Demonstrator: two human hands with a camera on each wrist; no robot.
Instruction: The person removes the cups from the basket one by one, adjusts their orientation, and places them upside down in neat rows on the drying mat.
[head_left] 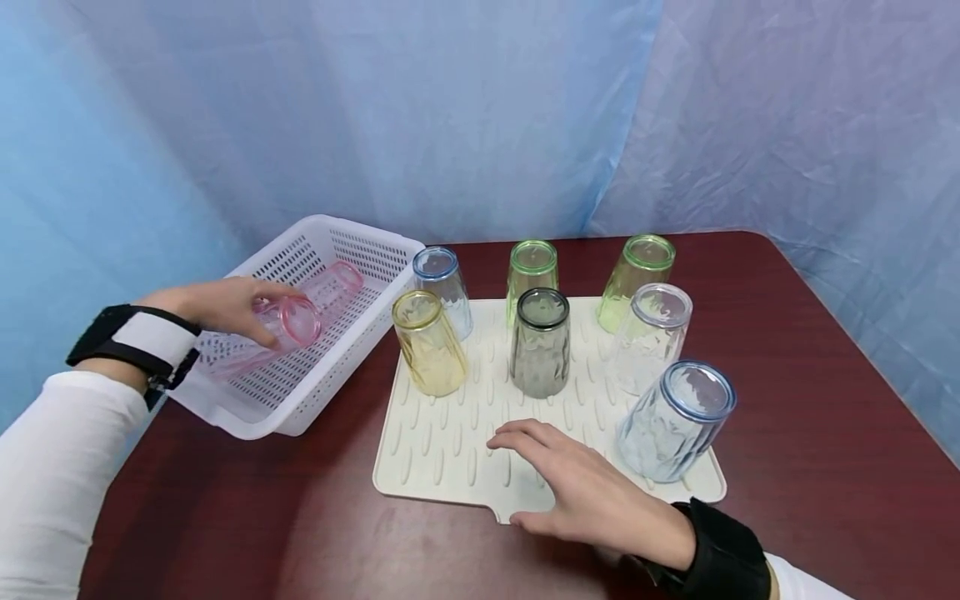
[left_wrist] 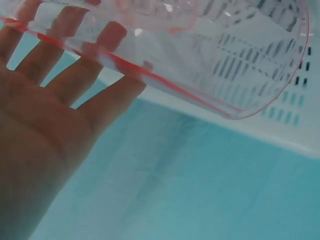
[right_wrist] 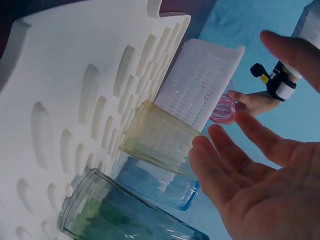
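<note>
At the left, my left hand grips a clear pink glass inside the white basket, its base turned toward the right. In the left wrist view the fingers curve round the far side of this pink glass. Another pink glass lies on its side in the basket. My right hand hovers over the front of the cream drying mat, fingers spread and holding nothing. Nearest to it stand an upside-down blue-rimmed glass and a grey glass.
A white slotted basket stands left of the mat on the dark red table. Also upside down on the mat are a yellow glass, a blue glass, two green glasses and a clear glass. A blue cloth hangs behind.
</note>
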